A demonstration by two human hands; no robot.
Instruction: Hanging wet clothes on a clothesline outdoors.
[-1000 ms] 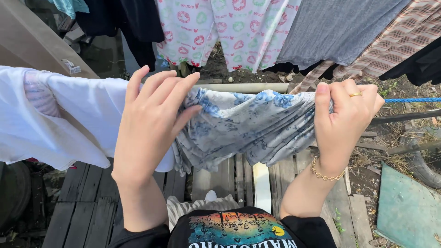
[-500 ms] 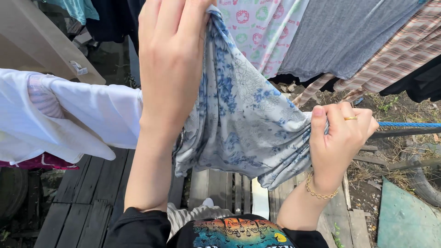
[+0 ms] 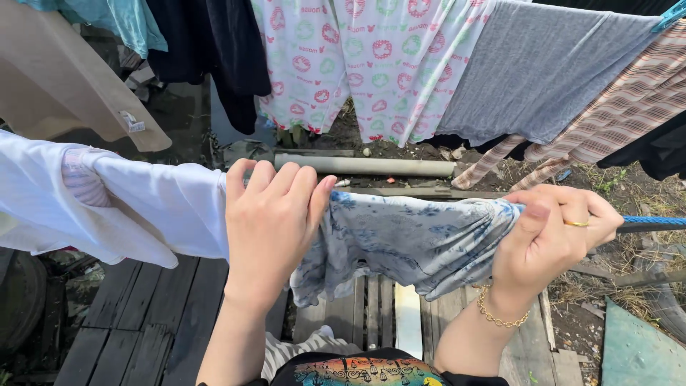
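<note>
Outdoors over a weathered wooden deck [image 3: 150,322], laundry hangs everywhere: grey shirt [image 3: 543,64], pink-patterned cloth [image 3: 357,57], white shirt [image 3: 107,193]. On the blue line [image 3: 654,221] sits a blue floral cloth [image 3: 407,236], stretched flat so it hangs evenly. Left hand [image 3: 275,221] is curled over its left edge, right hand [image 3: 554,236] pinches the bunched right end against the line.

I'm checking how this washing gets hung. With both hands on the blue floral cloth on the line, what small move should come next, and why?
Probably slide the right hand further right along the blue line, drawing the blue floral cloth flatter. The cloth sits bunched and creased between the left hand and the right, the white garment crowds the left side, and bare line shows only to the right.
</note>
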